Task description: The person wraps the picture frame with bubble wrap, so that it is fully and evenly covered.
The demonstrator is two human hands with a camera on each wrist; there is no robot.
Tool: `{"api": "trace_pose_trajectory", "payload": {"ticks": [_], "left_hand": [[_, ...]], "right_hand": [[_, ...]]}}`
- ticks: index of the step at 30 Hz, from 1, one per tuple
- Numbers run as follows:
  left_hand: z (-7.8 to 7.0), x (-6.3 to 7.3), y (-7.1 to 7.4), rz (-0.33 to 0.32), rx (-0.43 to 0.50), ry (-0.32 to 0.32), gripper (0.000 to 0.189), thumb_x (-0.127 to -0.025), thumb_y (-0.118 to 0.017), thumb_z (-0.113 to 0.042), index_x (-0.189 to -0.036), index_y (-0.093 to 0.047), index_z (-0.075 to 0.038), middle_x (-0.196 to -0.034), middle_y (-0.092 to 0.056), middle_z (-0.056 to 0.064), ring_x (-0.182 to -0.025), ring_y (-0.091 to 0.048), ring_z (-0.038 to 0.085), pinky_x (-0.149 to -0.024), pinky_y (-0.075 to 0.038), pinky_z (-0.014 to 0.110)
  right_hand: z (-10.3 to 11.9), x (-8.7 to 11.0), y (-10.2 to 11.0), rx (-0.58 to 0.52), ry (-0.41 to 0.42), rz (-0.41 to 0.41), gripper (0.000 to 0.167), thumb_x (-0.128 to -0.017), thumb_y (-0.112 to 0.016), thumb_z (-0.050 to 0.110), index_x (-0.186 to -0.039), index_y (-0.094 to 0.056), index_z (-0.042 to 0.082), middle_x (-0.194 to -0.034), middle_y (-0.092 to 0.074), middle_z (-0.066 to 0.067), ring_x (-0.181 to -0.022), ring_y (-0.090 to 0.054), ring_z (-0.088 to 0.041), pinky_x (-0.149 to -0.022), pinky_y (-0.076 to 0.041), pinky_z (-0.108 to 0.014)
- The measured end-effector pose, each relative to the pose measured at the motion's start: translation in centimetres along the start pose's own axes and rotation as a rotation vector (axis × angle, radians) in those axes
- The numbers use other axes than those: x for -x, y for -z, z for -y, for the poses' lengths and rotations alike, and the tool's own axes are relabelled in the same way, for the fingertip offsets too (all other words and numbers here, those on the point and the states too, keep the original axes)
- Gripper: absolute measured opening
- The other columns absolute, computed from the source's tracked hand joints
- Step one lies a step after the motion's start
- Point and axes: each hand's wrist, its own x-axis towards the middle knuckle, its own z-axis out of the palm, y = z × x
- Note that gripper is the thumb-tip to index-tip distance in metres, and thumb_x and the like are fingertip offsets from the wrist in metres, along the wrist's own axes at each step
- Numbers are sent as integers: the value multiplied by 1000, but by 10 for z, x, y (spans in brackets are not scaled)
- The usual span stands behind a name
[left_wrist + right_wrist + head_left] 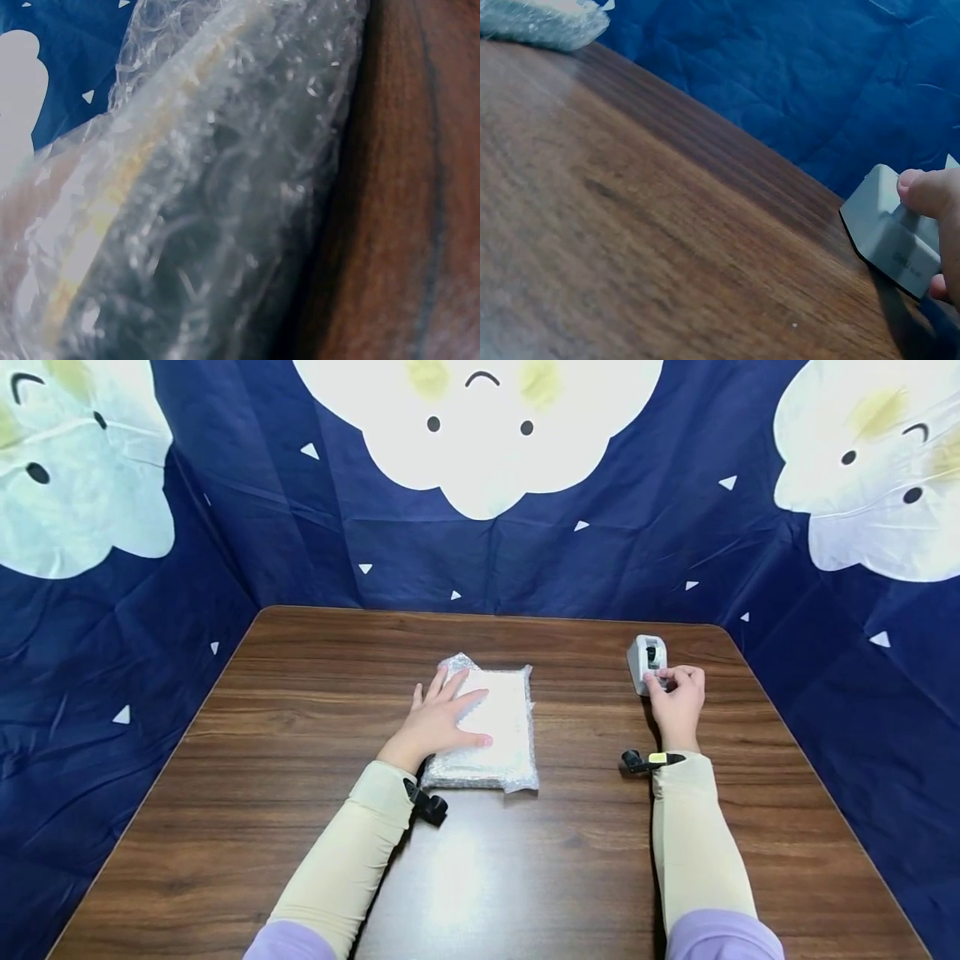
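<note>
A flat rectangular package in bubble wrap (504,714) lies on the table in the head view. My left hand (442,722) rests on its left part, fingers spread and straight. The left wrist view shows the bubble-wrapped side (225,187) up close, with the hand itself out of sight. To the right stands a white tape dispenser (638,662). At its near end my right hand (678,697) pinches with thumb and forefinger, where the tape comes out; the clear tape itself is hard to make out. In the right wrist view the thumb partly covers the dispenser (881,217).
The brown wooden table (315,693) reaches to a blue curtain (420,552) with white cloud shapes, which hangs behind and at both sides. A bare stretch of tabletop lies between the package and the dispenser. Both wrists carry small black cameras.
</note>
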Motion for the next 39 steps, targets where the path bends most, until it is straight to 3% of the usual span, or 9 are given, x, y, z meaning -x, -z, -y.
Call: {"api": "trace_pose_trajectory", "payload": {"ticks": [4, 6, 11, 15, 19, 27, 30, 35, 39], "left_hand": [[-1, 0, 1, 2, 4, 2, 93, -78, -61, -82, -157, -35, -41, -171, -2, -3, -154, 19, 28, -115, 3, 72], [-1, -1, 1, 2, 7, 1, 93, -78, -61, -82, -157, -36, -41, -171, -3, -3, -154, 19, 28, -115, 3, 73], [-1, -1, 1, 11, -1, 7, 93, -78, -59, -83, -157, -35, -42, -171, -2, -3, -153, 21, 27, -115, 2, 72], [-2, 0, 2, 4, 2, 3, 92, -79, -60, -82, -157, -36, -41, -171, -3, -3, -154, 20, 28, -115, 1, 73], [-4, 1, 3, 7, 9, 3, 91, -79, -62, -80, -157, -36, -40, -171, -3, -3, -154, 19, 29, -115, 1, 73], [-2, 0, 2, 4, -1, 0, 91, -80, -60, -81, -157, -35, -39, -171, -4, -2, -154, 19, 29, -114, 0, 74], [-1, -1, 1, -1, -10, -3, 92, -80, -59, -81, -157, -36, -39, -171, -4, -1, -154, 19, 30, -114, -1, 75], [-1, -2, 1, 8, -12, -3, 93, -79, -59, -83, -158, -34, -39, -171, -2, -1, -154, 19, 30, -114, -2, 75], [-1, -2, 1, 16, -4, -1, 93, -79, -58, -83, -158, -34, -40, -171, 0, -2, -153, 21, 29, -114, -1, 75]], "right_hand": [[4, -2, -1, -13, -68, -5, 21, -87, -78, 10, -93, -72, -9, -106, -51, -14, -91, -48, -18, -80, -37, -23], [8, -4, -1, -79, -174, 1, 19, -86, -79, 8, -95, -73, -7, -102, -52, -6, -88, -48, -12, -78, -39, -20], [25, -10, 2, -340, -557, 15, 13, -88, -79, 15, -89, -71, 5, -90, -56, 6, -78, -53, -6, -69, -45, -19], [37, -12, 6, -409, -697, 1, 21, -94, -73, 27, -85, -69, 8, -89, -59, 3, -79, -53, -10, -72, -45, -23], [41, -8, 2, -403, -710, -62, 20, -97, -68, 21, -85, -68, 5, -92, -57, 4, -87, -52, -8, -81, -44, -23], [40, 16, -5, -453, -541, -249, 32, -86, -59, -2, -57, -54, 11, -104, -57, -4, -102, -52, -15, -88, -44, -22], [40, 24, -5, -601, -527, -266, 34, -85, -54, -6, -55, -51, 10, -110, -57, -7, -106, -54, -16, -89, -46, -21], [39, 27, -3, -895, -597, -290, 28, -89, -46, -8, -64, -52, 5, -115, -57, -9, -109, -57, -19, -94, -52, -30], [38, 27, 0, -994, -638, -294, 28, -91, -46, -6, -65, -51, 4, -111, -59, -9, -107, -57, -18, -98, -49, -32]]}}
